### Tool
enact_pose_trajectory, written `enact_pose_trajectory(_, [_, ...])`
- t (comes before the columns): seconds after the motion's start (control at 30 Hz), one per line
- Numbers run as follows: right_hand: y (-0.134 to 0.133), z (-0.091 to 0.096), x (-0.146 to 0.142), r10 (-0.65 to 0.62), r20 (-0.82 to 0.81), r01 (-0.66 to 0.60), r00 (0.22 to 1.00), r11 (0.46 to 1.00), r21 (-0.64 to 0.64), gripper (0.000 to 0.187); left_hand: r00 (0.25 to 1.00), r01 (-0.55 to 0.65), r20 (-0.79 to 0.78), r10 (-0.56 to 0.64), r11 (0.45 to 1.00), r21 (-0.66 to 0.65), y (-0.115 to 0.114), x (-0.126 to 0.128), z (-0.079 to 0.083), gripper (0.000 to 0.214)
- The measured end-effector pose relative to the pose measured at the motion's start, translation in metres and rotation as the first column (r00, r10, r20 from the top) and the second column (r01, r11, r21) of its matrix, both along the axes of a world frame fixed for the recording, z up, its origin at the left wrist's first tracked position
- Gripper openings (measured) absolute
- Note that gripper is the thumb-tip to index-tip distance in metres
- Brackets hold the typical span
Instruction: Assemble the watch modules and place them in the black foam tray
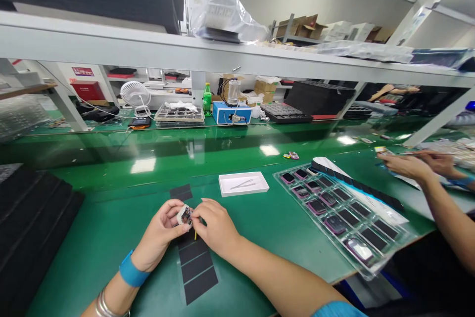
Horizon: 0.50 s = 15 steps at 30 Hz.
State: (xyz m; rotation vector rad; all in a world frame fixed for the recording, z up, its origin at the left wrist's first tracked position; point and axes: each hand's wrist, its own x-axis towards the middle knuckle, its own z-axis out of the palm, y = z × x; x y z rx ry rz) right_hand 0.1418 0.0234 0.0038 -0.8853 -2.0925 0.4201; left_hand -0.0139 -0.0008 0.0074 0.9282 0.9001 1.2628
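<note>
My left hand (159,233) is closed around a small white watch-like device (184,215), held just above the green table. My right hand (215,225) pinches at the device's right edge, with a thin yellow tool (195,234) poking down from its fingers. Under both hands lies a strip of black rectangular pads (196,267). A blue wrist strap (131,271) and metal bangles sit on my left wrist.
A clear tray (397,238) of several small devices lies to the right. A white tray (260,189) with tweezers sits ahead. Black foam stacks (25,218) stand at left. A co-worker's hands (411,164) work at far right. A blue box (232,112) and green bottle sit behind.
</note>
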Motion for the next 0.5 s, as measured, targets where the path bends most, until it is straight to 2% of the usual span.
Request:
enact_pose_trajectory(0.07, [0.001, 0.001, 0.001, 0.031, 0.035, -0.031, 0.999, 0.999, 0.015, 0.015, 1.000, 0.000, 0.013, 0.000, 1.000, -0.007, 0.001, 0.000, 0.001, 0.045])
enact_pose_trajectory(0.1, [0.001, 0.001, 0.002, 0.038, 0.009, -0.038, 0.999, 0.999, -0.030, 0.013, 1.000, 0.001, 0.029, 0.000, 1.000, -0.014, 0.001, 0.000, 0.001, 0.045])
enact_pose_trajectory(0.17, [0.004, 0.001, 0.002, 0.034, -0.162, -0.072, 0.986, 0.970, -0.234, 0.002, 0.997, 0.000, 0.071, 0.002, 1.000, -0.031, 0.001, -0.003, 0.002, 0.046])
enact_pose_trajectory(0.2, [0.006, 0.000, 0.001, 0.023, -0.283, -0.131, 0.959, 0.919, -0.371, 0.011, 0.996, -0.002, 0.093, 0.005, 0.999, -0.037, 0.001, -0.004, 0.003, 0.047])
enact_pose_trajectory(0.23, [0.008, -0.001, 0.001, 0.005, -0.402, -0.225, 0.916, 0.835, -0.503, 0.025, 0.994, -0.002, 0.113, 0.006, 0.999, -0.041, 0.001, -0.007, 0.003, 0.046])
enact_pose_trajectory(0.3, [0.012, -0.005, -0.001, -0.026, -0.562, -0.445, 0.827, 0.580, -0.683, 0.049, 0.989, 0.004, 0.146, 0.003, 0.999, -0.045, 0.001, -0.011, 0.003, 0.045])
enact_pose_trajectory(0.33, [0.013, -0.007, -0.001, -0.035, -0.597, -0.522, 0.802, 0.447, -0.727, 0.053, 0.987, 0.007, 0.158, 0.000, 0.999, -0.046, 0.001, -0.013, 0.003, 0.044])
enact_pose_trajectory(0.37, [0.014, -0.007, -0.001, -0.043, -0.610, -0.563, 0.791, 0.339, -0.754, 0.052, 0.986, 0.009, 0.167, -0.001, 0.999, -0.045, 0.002, -0.015, 0.003, 0.043])
enact_pose_trajectory(0.4, [0.015, -0.007, -0.001, -0.053, -0.611, -0.578, 0.790, 0.270, -0.770, 0.048, 0.985, 0.010, 0.172, -0.002, 0.999, -0.044, 0.002, -0.017, 0.002, 0.044])
enact_pose_trajectory(0.43, [0.016, -0.005, 0.000, -0.071, -0.608, -0.577, 0.791, 0.246, -0.779, 0.044, 0.985, 0.008, 0.173, -0.001, 0.999, -0.044, 0.002, -0.018, 0.002, 0.044])
enact_pose_trajectory(0.47, [0.017, -0.003, 0.002, -0.095, -0.607, -0.569, 0.789, 0.260, -0.780, 0.042, 0.985, 0.009, 0.171, -0.001, 0.999, -0.045, 0.003, -0.019, 0.003, 0.046])
enact_pose_trajectory(0.5, [0.018, -0.001, 0.003, -0.119, -0.612, -0.559, 0.782, 0.299, -0.773, 0.040, 0.986, 0.012, 0.168, -0.004, 0.999, -0.049, 0.003, -0.019, 0.003, 0.049])
